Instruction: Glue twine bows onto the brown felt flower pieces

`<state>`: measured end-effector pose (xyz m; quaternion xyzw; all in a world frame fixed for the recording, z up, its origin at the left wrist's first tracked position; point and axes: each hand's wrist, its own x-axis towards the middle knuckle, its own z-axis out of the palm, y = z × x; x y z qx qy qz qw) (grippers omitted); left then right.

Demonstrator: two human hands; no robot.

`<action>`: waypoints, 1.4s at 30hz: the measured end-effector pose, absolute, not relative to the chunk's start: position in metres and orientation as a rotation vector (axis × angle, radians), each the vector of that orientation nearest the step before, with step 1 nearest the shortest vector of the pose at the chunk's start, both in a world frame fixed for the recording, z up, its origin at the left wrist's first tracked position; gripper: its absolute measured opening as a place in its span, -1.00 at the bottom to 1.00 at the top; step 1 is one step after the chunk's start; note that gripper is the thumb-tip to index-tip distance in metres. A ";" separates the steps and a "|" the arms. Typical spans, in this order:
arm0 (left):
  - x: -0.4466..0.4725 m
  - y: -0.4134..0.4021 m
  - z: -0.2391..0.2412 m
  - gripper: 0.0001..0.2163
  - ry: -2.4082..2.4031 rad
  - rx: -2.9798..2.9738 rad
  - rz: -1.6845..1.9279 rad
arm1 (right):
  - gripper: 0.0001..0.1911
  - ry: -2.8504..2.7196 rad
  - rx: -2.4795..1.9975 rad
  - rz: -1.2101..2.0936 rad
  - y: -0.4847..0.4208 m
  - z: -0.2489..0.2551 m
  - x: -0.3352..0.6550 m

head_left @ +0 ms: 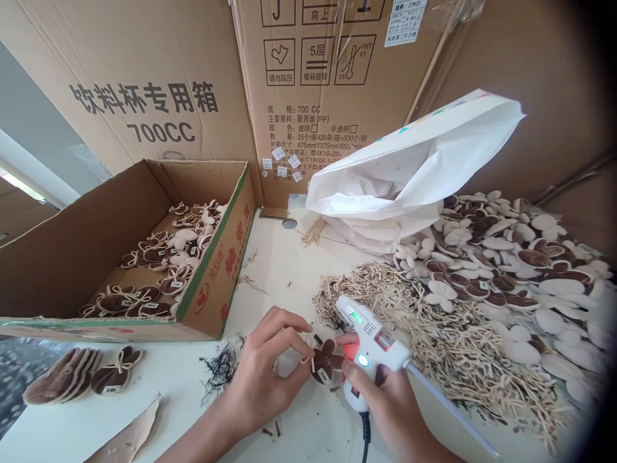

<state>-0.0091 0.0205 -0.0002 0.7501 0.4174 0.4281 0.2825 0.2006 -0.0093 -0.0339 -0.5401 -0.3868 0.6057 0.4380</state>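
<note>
My right hand [385, 392] is wrapped around a white hot glue gun [373, 344], its orange-red nozzle end pointing left. A long clear glue stick [453, 408] runs out of its back. My left hand [270, 366] is closed, with thumb and forefinger pinching a small cream cord [311, 364]. The cord is at the left edge of a brown flower-shaped fabric piece [328, 361] with a small white label. This piece lies between my two hands, close to the nozzle; whether the nozzle touches it I cannot tell.
A heap of cream cord bows [434, 347] covers the right side, with brown and white fabric pieces [511, 257] behind. An open cardboard box [202, 289] holds finished-looking pieces. A white bag [385, 173], black threads [219, 370], stacked brown pieces [62, 376] and a cardboard scrap [128, 434] surround my hands.
</note>
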 end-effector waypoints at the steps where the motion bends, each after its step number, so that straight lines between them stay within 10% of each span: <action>1: -0.009 0.020 0.000 -0.82 1.129 2.007 1.151 | -0.58 -0.966 -1.346 1.499 -0.009 -0.033 0.201; 42: -0.010 0.022 0.006 -0.86 1.152 1.456 0.970 | -0.55 -0.943 -1.367 1.534 -0.009 -0.027 0.200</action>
